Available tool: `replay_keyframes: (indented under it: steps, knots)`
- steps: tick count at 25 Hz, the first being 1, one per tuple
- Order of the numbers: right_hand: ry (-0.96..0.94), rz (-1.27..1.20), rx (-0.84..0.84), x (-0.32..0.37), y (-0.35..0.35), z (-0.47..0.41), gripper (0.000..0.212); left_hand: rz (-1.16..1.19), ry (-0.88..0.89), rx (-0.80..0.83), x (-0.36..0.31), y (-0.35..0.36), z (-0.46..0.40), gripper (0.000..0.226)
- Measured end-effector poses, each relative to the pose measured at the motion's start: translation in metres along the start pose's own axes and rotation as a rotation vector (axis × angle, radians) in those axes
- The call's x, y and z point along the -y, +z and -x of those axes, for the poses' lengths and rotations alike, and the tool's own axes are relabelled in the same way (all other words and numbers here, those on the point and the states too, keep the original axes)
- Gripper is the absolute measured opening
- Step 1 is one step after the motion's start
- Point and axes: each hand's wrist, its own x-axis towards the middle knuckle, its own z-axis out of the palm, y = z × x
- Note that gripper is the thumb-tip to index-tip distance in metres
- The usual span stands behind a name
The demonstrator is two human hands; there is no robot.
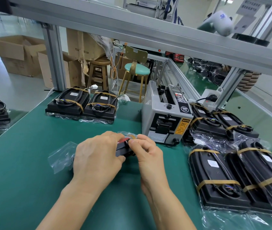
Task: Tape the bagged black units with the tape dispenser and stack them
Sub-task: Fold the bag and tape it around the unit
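Your left hand curls over the bagged black unit in front of you on the mat, pinning it, while your right hand pinches a strip of tan tape at its far end. Keep the bag's flap folded tight and press the tape flat from the middle outward. The tape dispenser stands just beyond on the green mat; 2 taped units lie at the far left, more to your right, under an aluminium frame, with stools behind.

Bright even overhead light, soft shadows; wide-angle bending at edges, background soft
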Motion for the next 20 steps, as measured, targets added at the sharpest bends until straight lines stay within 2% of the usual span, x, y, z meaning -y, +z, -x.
replay_keyframes:
  steps: [6, 10, 15, 20]
  knots:
    - [-0.05, 0.086, -0.085, -0.003, 0.004, 0.0007, 0.026, -0.008, -0.001, -0.007, 0.0014, 0.0018, -0.0005, 0.035]
    - [-0.056, 0.092, -0.115, -0.0043, 0.0056, 0.0007, 0.024, -0.019, -0.002, -0.002, 0.0009, 0.0009, -0.001, 0.035]
    - [0.018, -0.057, -0.083, -0.0055, 0.0054, -0.0004, 0.016, -0.018, -0.005, 0.003, 0.0004, 0.0005, 0.0002, 0.034]
    - [0.001, -0.04, -0.093, -0.0069, 0.0072, -0.0012, 0.014, -0.013, -0.003, 0.005, -0.0005, -0.0007, -0.0009, 0.032]
